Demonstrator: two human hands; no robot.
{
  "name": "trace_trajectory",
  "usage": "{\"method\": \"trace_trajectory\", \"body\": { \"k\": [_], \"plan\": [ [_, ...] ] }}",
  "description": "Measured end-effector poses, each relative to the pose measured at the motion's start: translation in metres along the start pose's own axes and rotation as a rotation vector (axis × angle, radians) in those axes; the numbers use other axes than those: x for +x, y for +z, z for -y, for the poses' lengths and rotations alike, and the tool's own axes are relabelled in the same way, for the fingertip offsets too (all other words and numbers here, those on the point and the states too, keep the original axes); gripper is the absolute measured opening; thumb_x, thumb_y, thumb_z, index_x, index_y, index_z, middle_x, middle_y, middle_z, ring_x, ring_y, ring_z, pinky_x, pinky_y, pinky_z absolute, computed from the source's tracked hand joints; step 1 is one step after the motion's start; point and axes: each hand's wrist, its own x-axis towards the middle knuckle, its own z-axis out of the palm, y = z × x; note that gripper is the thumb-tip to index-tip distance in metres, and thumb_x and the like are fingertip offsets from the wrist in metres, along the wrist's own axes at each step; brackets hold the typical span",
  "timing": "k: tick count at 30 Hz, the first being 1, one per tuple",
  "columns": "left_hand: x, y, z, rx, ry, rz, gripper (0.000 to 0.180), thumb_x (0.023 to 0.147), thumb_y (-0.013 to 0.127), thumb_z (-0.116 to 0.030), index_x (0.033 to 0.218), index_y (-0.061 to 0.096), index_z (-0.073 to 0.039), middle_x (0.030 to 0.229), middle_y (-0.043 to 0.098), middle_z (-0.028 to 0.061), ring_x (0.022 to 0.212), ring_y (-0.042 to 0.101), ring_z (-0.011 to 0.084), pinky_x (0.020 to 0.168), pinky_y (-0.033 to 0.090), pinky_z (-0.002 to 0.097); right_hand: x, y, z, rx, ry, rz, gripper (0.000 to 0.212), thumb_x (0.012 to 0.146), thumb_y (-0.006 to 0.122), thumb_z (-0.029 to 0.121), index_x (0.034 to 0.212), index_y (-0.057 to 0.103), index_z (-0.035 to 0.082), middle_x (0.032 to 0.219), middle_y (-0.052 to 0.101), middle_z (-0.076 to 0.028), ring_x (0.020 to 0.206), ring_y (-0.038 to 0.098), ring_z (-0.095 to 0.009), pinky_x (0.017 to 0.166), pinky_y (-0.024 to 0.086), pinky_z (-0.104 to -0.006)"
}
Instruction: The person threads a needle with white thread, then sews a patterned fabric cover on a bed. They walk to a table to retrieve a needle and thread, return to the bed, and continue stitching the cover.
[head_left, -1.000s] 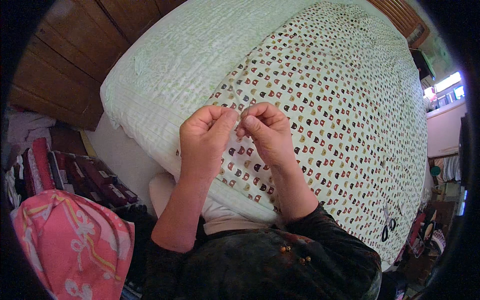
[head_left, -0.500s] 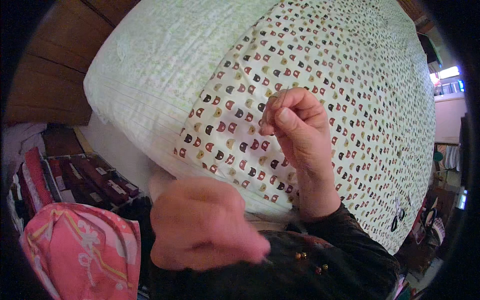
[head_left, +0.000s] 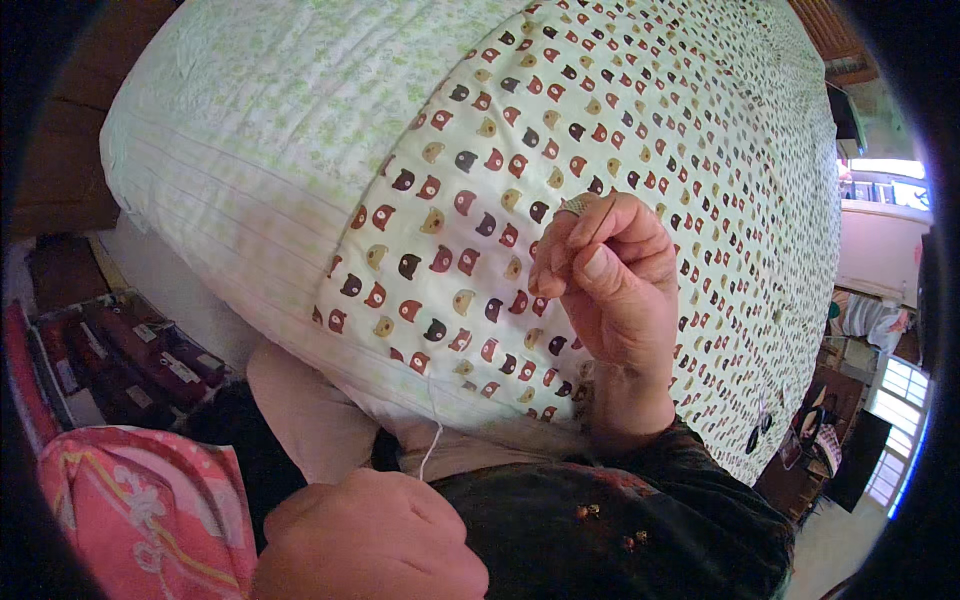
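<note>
My right hand [head_left: 615, 280] is raised over the patterned bedding, thumb and forefinger pinching a thin dark needle [head_left: 603, 220]. A pale dimpled band, like a thimble ring [head_left: 573, 206], sits on one of its fingers. Low in the picture my left hand [head_left: 370, 540] is closed, knuckles up, with its fingertips hidden. White thread [head_left: 436, 440] runs from the top of that hand up toward the edge of the quilt, where it fades from sight. The cream quilt [head_left: 465, 210] carries red, black and tan bear heads.
A pale green floral sheet [head_left: 250, 130] lies beside the quilt. Black-handled scissors [head_left: 760, 432] rest on its right edge. At lower left are a pink cloth [head_left: 150, 510] and a box of dark red packets [head_left: 130, 360]. Small round beads [head_left: 588, 511] lie on my dark top.
My left hand has moved down and left, and the white thread now shows above it. The right hand keeps its pinch. My view has shifted slightly.
</note>
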Motion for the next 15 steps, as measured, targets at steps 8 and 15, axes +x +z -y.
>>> {"method": "trace_trajectory", "body": {
  "k": [8,15],
  "plan": [
    [-0.024,0.015,-0.015,0.166,-0.644,0.199,0.017,0.064,0.051,-0.021,0.055,0.048,-0.007,0.058,0.051,0.0096,0.05,0.051,0.0247,0.044,0.041,0.0365,-0.001,0.004,-0.006,-0.032,0.045,-0.024,0.008,0.077,0.059,0.003,0.081,0.052,0.001,0.076,0.057,-0.006,0.065,0.056,-0.012,0.061,0.046,-0.0233],
    [-0.003,0.005,-0.012,0.173,-0.008,0.006,0.016,0.071,0.064,-0.01,0.086,0.064,-0.006,0.07,0.053,0.0044,0.046,0.042,0.0122,0.035,0.028,0.0311,-0.002,0.007,-0.007,-0.013,0.085,0.025,0.008,0.078,0.059,0.004,0.083,0.053,0.001,0.075,0.058,-0.005,0.066,0.056,-0.01,0.061,0.046,-0.0214]
  ]
}}
